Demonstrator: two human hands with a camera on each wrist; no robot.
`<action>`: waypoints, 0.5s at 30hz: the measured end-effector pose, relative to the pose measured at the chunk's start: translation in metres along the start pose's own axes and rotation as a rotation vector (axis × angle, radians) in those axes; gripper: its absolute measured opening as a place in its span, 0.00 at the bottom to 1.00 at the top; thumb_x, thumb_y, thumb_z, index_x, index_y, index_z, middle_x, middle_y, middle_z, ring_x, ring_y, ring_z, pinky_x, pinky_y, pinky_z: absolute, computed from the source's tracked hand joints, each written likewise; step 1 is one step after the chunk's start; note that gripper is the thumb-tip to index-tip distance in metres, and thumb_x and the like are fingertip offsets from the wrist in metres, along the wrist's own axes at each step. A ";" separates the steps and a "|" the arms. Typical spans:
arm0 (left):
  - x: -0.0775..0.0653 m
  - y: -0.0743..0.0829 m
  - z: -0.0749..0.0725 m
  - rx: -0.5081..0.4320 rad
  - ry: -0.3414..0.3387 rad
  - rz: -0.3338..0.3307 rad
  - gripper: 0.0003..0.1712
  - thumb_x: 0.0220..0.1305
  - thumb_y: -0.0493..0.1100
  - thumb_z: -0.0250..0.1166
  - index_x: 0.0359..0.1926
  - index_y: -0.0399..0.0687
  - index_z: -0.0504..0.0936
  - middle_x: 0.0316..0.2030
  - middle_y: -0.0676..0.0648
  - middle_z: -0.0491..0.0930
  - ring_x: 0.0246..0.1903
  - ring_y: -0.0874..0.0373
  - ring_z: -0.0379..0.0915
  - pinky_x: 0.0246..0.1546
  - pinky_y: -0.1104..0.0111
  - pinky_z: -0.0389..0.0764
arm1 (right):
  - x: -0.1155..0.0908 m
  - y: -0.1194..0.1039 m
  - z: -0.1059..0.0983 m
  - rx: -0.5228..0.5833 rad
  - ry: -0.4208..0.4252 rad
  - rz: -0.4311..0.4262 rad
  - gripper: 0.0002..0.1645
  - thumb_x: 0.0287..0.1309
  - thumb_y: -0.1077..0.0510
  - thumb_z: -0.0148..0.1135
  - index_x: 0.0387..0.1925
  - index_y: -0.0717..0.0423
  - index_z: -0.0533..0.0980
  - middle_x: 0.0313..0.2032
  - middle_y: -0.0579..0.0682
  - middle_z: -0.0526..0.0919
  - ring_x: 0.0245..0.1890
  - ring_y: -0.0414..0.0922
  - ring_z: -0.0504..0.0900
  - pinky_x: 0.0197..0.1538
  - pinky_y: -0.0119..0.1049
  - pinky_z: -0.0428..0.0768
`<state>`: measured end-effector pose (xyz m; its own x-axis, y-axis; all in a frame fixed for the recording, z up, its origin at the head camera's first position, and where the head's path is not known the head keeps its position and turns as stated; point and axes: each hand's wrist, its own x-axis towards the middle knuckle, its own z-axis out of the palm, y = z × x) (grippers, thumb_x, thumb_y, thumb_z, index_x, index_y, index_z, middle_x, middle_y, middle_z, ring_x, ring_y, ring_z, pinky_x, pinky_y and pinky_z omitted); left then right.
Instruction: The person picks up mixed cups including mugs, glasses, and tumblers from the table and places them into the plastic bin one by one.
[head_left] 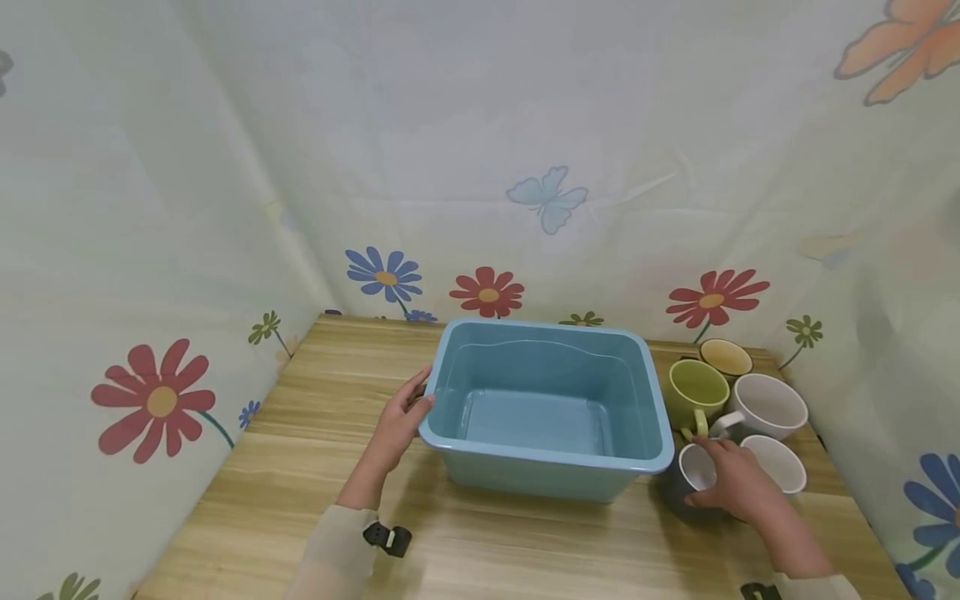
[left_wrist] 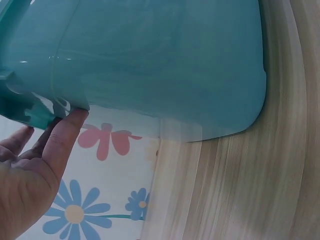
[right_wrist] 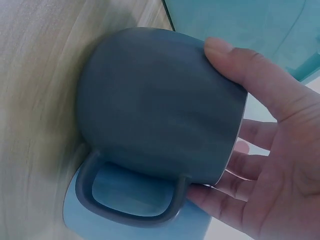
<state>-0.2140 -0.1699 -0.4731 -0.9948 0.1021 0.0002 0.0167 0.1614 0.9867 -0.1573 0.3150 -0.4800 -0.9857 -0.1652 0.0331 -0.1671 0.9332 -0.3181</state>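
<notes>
A light blue plastic basin stands on the wooden table. My left hand holds its left rim; the left wrist view shows thumb and fingers at the underside of that rim. Right of the basin, my right hand grips a dark grey mug from above, its thumb on the outer wall and its other fingers around the far side of the mouth. The mug stands upright, with its handle partly over a pale mug beside it.
Beyond the dark mug stand a green mug with its handle forward, a yellow-lined cup, a large white mug and a smaller white one. Flowered cloth encloses the table at the back and sides.
</notes>
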 end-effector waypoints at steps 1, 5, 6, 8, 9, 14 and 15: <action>0.001 0.000 0.000 -0.003 -0.002 0.000 0.33 0.76 0.40 0.52 0.79 0.44 0.59 0.70 0.29 0.69 0.62 0.37 0.75 0.43 0.67 0.86 | -0.001 0.000 0.000 0.002 0.003 -0.002 0.57 0.25 0.51 0.87 0.58 0.75 0.73 0.49 0.78 0.79 0.47 0.72 0.79 0.51 0.65 0.78; 0.001 -0.001 0.000 -0.011 -0.003 -0.004 0.33 0.77 0.40 0.51 0.79 0.45 0.59 0.70 0.29 0.69 0.62 0.37 0.75 0.42 0.68 0.86 | -0.002 -0.001 0.001 0.009 0.020 -0.016 0.57 0.24 0.52 0.87 0.58 0.75 0.73 0.49 0.78 0.79 0.45 0.72 0.80 0.50 0.64 0.78; 0.001 -0.001 0.000 -0.010 0.000 -0.004 0.33 0.77 0.40 0.51 0.79 0.45 0.59 0.70 0.29 0.69 0.62 0.36 0.75 0.42 0.68 0.86 | -0.002 -0.001 0.001 0.011 0.024 -0.020 0.57 0.24 0.52 0.87 0.58 0.75 0.73 0.49 0.78 0.79 0.45 0.72 0.80 0.50 0.64 0.78; 0.001 -0.001 0.000 -0.008 0.003 -0.007 0.33 0.77 0.40 0.51 0.79 0.45 0.59 0.70 0.30 0.69 0.62 0.36 0.75 0.42 0.67 0.87 | -0.003 -0.002 0.001 0.012 0.028 -0.026 0.57 0.24 0.51 0.87 0.58 0.75 0.74 0.49 0.78 0.79 0.46 0.72 0.80 0.50 0.65 0.78; 0.001 0.000 0.000 -0.007 0.003 -0.007 0.32 0.77 0.40 0.51 0.79 0.45 0.59 0.70 0.29 0.69 0.62 0.36 0.75 0.43 0.67 0.87 | -0.003 -0.002 0.001 0.011 0.030 -0.028 0.57 0.24 0.51 0.87 0.57 0.75 0.74 0.49 0.77 0.79 0.46 0.72 0.80 0.50 0.65 0.78; -0.001 0.000 0.001 0.003 0.006 0.003 0.32 0.77 0.40 0.51 0.79 0.44 0.59 0.71 0.29 0.68 0.61 0.36 0.75 0.42 0.66 0.87 | -0.003 -0.003 0.001 -0.002 0.032 -0.033 0.57 0.23 0.51 0.87 0.57 0.75 0.74 0.49 0.77 0.80 0.46 0.72 0.80 0.51 0.65 0.78; -0.001 0.000 0.001 0.002 0.006 0.003 0.32 0.77 0.40 0.51 0.79 0.44 0.59 0.71 0.29 0.68 0.61 0.36 0.75 0.42 0.66 0.87 | -0.003 -0.003 0.001 -0.007 0.032 -0.032 0.57 0.23 0.51 0.87 0.57 0.75 0.74 0.49 0.77 0.80 0.46 0.72 0.80 0.50 0.65 0.78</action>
<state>-0.2129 -0.1692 -0.4735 -0.9953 0.0963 0.0041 0.0198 0.1631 0.9864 -0.1540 0.3126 -0.4797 -0.9800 -0.1849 0.0731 -0.1985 0.9297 -0.3102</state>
